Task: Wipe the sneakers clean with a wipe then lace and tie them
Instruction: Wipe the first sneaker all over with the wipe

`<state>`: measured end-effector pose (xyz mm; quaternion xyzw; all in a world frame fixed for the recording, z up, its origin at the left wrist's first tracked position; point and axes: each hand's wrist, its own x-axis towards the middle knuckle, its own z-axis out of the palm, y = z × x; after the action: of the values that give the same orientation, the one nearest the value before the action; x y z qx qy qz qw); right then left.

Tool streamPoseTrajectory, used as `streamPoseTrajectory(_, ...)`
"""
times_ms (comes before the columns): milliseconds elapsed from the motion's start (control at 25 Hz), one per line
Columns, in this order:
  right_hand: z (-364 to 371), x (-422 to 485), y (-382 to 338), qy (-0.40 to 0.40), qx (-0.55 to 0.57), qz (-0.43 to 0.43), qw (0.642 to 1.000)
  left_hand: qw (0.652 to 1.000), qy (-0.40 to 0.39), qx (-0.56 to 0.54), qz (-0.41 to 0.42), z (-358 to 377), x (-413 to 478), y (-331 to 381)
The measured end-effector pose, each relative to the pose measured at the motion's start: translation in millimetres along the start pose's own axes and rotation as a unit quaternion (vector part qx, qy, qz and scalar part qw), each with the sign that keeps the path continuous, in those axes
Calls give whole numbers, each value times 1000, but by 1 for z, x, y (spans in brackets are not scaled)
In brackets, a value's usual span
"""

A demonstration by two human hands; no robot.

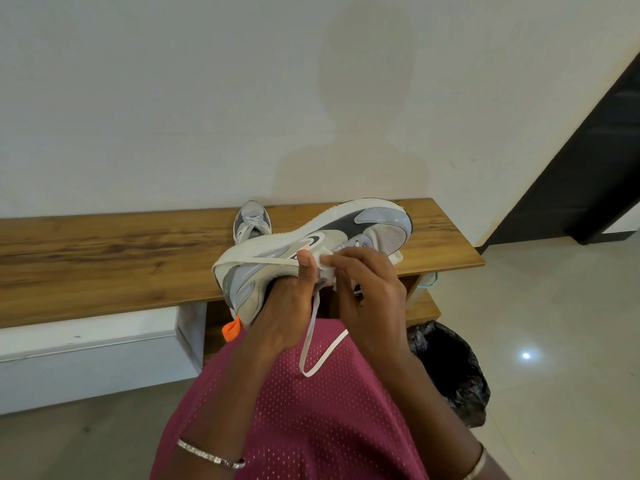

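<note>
Clearly mid-lacing. Holding the sneaker [346, 233] above the near edge of the desk [104, 251], tipped on its side, toe far right, heel near left. Curled round it from beneath at the collar, the left hand [287, 306], thumb pressed on the upturned side. Bent-fingered and pinching the white lace [313, 341] at the eyelets, the right hand [363, 282]; exact eyelet hidden behind the fingers. One strand drawn across the shoe's side toward the heel, another hanging in a loose loop over the maroon mesh garment [311, 427].

Likely trouble: uneven ends, judging by that long slack loop against the taut strand, leaving too little on one side for a bow. Could also twist the flat lace in an eyelet, or skip one, working half blind behind the knuckles. Might snag the dangling loop on the wrist bracelet [211, 457] or drag it out with a careless pull. With one hand alone bearing the shoe, could let it roll off the palm onto the desk edge or the floor [554, 306].

Far on the desk, just behind the held one, the second sneaker [251, 220], upright, laces in. Wood-grain desk against a plain white wall [173, 98], white drawer [86, 355] beneath at left, open shelf [422, 306] beneath at right. Black bin bag [450, 368] on pale glossy floor tiles, near right; dark door frame [588, 150] far right.
</note>
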<state>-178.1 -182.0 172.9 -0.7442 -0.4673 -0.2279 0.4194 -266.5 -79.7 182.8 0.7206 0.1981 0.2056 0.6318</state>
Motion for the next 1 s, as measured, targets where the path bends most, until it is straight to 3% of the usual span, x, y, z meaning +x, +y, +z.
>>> streamPoseTrajectory(160,-8,22,20,43,-120,-4,992,998,6,61,23,4,-2,1)
streamPoseTrajectory(320,-9,28,14,68,-114,34,991,994,10,106,25,7,-4,7)
streamPoseTrajectory(520,-6,32,-9,-71,-9,-20,997,981,5,179,71,4,-5,-4)
streamPoseTrajectory(680,-15,60,15,-33,-147,14,988,955,-47,289,56,3,-9,-9)
streamPoseTrajectory(760,-15,67,19,-39,-151,53,986,951,-50,302,43,4,-8,-10)
streamPoseTrajectory(1000,-5,70,-4,-198,5,-5,980,934,-52,334,120,10,-2,-24)
